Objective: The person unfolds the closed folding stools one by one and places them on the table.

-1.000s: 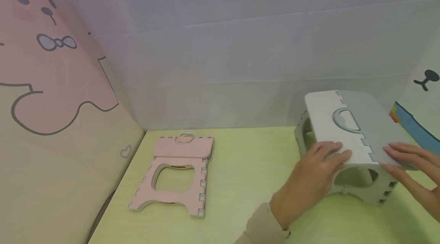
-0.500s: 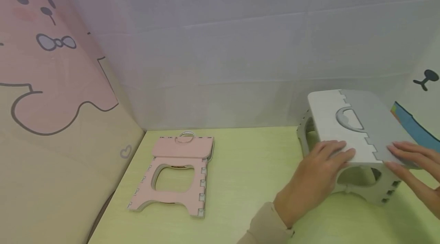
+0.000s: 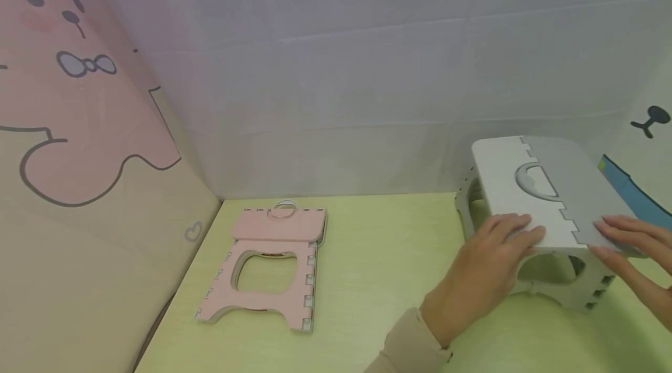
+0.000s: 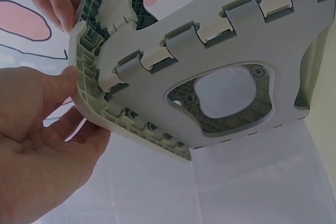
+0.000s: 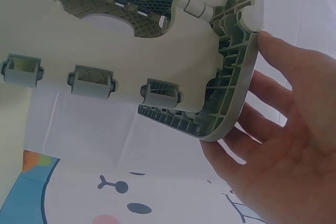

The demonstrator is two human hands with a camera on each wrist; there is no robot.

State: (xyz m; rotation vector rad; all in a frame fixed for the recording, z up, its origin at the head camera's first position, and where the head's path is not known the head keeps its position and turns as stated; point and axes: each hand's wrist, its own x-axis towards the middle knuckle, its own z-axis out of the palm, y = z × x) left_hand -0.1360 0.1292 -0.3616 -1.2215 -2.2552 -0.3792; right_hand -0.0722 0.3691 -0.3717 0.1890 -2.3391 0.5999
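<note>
At the right of the head view a folding step stool stands unfolded, its top half white and half grey, with a handle in the middle. My left hand rests on the white half near the front edge. On the grey half lie the extended fingers of my right hand. The left wrist view looks up at the stool's ribbed underside, the left thumb touching the rim. In the right wrist view, right fingertips meet the rim. Farther left lies a pink folding stool, folded flat.
Both stools are on a light green tabletop. A pale wall covering rises behind the table. Cartoon-printed sheets flank it at left and right.
The white-and-grey stool has shifted slightly to the right, with both hands moving along on its top. The pink stool has stayed in place.
</note>
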